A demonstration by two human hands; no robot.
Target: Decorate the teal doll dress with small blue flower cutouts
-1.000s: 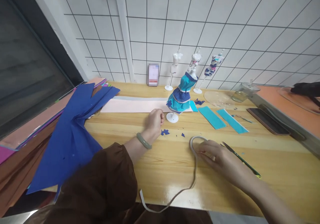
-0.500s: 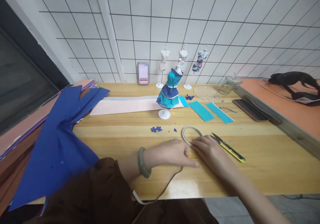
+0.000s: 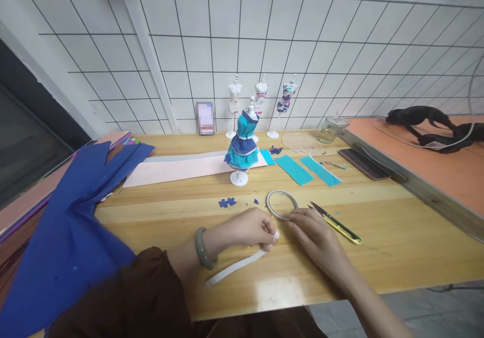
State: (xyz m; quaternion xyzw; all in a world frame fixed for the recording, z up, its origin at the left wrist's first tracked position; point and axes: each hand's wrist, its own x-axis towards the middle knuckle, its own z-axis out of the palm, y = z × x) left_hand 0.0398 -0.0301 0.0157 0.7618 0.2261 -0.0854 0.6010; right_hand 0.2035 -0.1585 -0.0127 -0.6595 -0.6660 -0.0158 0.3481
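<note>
My left hand [image 3: 260,229], a green bangle [image 3: 206,249] on its wrist, is closed with thumb and fingers pinching one end of a narrow white strip of tape [image 3: 238,266]. The strip trails to the lower left over the wooden table [image 3: 317,287]. Close by on the right, my right hand [image 3: 312,229] has its fingertips closed on the near edge of a thin white roll of tape [image 3: 269,208] lying flat. Yellow-handled thread snips [image 3: 342,228] lie just right of that hand. Two blue paper flowers [image 3: 227,202] rest beyond my left hand.
A small dress form in a blue and turquoise dress [image 3: 245,144] stands mid-table, with several white mannequins [image 3: 234,96] behind it. Turquoise pieces [image 3: 295,170], a black phone [image 3: 363,164] and a glass jar [image 3: 331,130] are to the right. Dark blue sheets [image 3: 75,237] cover the left side.
My left hand's fingers have curled into a pinch, and the strip has come up from the table's front edge. My right hand stays at the tape roll. The whole view has shifted slightly.
</note>
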